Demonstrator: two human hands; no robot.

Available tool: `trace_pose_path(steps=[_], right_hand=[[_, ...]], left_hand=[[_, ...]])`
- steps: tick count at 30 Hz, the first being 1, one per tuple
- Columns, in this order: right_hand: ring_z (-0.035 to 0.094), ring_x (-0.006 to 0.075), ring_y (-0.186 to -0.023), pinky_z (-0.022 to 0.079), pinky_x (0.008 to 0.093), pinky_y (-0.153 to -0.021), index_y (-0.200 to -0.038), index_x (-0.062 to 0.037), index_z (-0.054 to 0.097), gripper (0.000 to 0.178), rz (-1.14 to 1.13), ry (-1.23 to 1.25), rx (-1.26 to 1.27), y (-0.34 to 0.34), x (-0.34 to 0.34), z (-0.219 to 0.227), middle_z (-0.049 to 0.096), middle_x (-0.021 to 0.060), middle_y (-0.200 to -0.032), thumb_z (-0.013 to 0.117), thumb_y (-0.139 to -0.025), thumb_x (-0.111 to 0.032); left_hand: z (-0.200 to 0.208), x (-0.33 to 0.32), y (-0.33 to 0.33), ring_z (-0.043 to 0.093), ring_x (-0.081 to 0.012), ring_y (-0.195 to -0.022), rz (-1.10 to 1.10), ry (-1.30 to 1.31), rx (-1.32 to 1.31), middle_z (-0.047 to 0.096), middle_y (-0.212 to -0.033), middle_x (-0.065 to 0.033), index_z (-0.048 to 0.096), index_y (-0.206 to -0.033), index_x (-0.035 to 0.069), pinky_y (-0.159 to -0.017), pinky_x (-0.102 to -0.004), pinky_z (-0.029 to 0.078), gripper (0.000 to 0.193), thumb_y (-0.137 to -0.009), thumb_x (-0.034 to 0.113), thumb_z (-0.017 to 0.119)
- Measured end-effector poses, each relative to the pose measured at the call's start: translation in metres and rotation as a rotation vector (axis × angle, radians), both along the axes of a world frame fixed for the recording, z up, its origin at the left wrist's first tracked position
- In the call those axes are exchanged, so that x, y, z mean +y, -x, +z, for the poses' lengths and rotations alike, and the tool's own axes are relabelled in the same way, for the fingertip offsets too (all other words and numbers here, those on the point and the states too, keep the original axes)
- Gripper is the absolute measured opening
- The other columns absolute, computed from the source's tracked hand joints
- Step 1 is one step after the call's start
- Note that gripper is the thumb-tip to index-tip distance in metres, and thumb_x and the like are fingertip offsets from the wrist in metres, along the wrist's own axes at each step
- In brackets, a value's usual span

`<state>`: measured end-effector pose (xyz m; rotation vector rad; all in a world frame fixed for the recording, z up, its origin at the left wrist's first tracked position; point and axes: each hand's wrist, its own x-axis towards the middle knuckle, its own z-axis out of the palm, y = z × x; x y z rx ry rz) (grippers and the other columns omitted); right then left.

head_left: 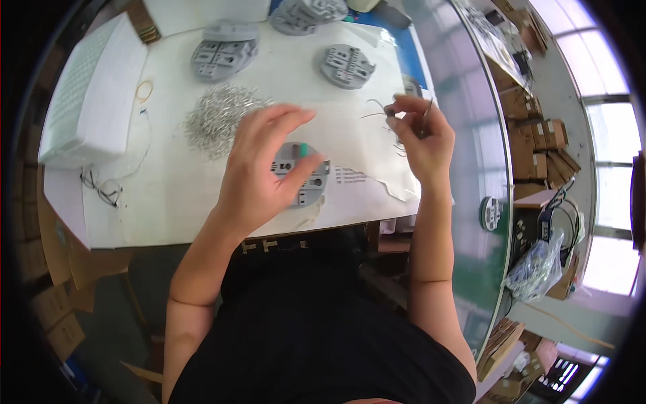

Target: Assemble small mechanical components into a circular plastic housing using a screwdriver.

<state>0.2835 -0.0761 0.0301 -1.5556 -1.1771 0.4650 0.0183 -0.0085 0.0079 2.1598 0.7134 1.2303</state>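
Note:
My left hand (252, 172) hovers over a round grey plastic fixture (311, 187) near the table's front edge, its thumb and fingers apart and nothing between them. On that fixture a small green block (303, 149) shows between thumb and fingers; the hand hides much of the disc. Farther right, my right hand (428, 138) is raised with its fingertips pinched on a small dark part with thin wire leads (388, 111). A slim metal tool, perhaps tweezers, sticks up by its fingers. A heap of small silvery metal pieces (219, 120) lies beyond my left hand.
More round grey fixtures stand at the back: a stack (225, 54), another pile (306, 15) and a single one (347, 66). A white foam box (94, 91) is at left, near a yellow rubber band (144, 91). Another fixture (490, 213) lies on the green-edged surface at right.

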Motion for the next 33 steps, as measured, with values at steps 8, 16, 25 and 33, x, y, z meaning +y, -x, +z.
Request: trace_pose_path(steps=[8,16,25,33], right_hand=[[0.071,0.0147,-0.078,0.056,0.0276,-0.065,-0.103,0.0002,0.076,0.024,0.492,-0.237,-0.259,0.056,0.005,0.011,0.076,0.0097,-0.103,0.074,-0.083,0.014],[0.075,0.0189,-0.082,0.06,0.0296,-0.067,-0.103,-0.0011,0.078,0.037,0.462,-0.296,-0.408,0.064,-0.002,0.003,0.075,0.0125,-0.105,0.065,-0.078,0.022],[0.07,0.0171,-0.079,0.056,0.0278,-0.065,-0.107,-0.0006,0.077,0.03,0.4,-0.389,-0.348,0.067,-0.007,-0.011,0.075,0.0126,-0.107,0.077,-0.082,0.017],[0.072,0.0206,-0.081,0.059,0.0307,-0.069,-0.108,-0.0011,0.075,0.027,0.428,-0.154,0.021,0.068,-0.018,-0.015,0.075,0.0122,-0.103,0.082,-0.084,0.01]], left_hand=[[0.024,0.015,0.007,0.075,-0.0189,-0.093,-0.395,0.489,-0.16,0.078,-0.103,-0.0087,0.076,-0.119,0.002,-0.083,-0.0317,0.061,0.03,-0.093,0.016,0.085],[0.017,0.01,0.013,0.07,-0.0049,-0.094,-0.426,0.888,-0.245,0.076,-0.102,-0.0026,0.075,-0.115,-0.005,-0.079,-0.0211,0.057,0.017,-0.1,0.003,0.074],[0.012,0.006,0.011,0.071,-0.0061,-0.079,-0.376,0.752,-0.191,0.078,-0.089,-0.0053,0.08,-0.106,-0.003,-0.073,-0.0236,0.059,0.014,-0.096,0.007,0.081],[0.012,0.002,0.008,0.068,-0.0064,-0.072,-0.296,0.525,-0.107,0.077,-0.087,-0.0034,0.079,-0.1,-0.003,-0.067,-0.0229,0.055,0.012,-0.095,0.007,0.079]])
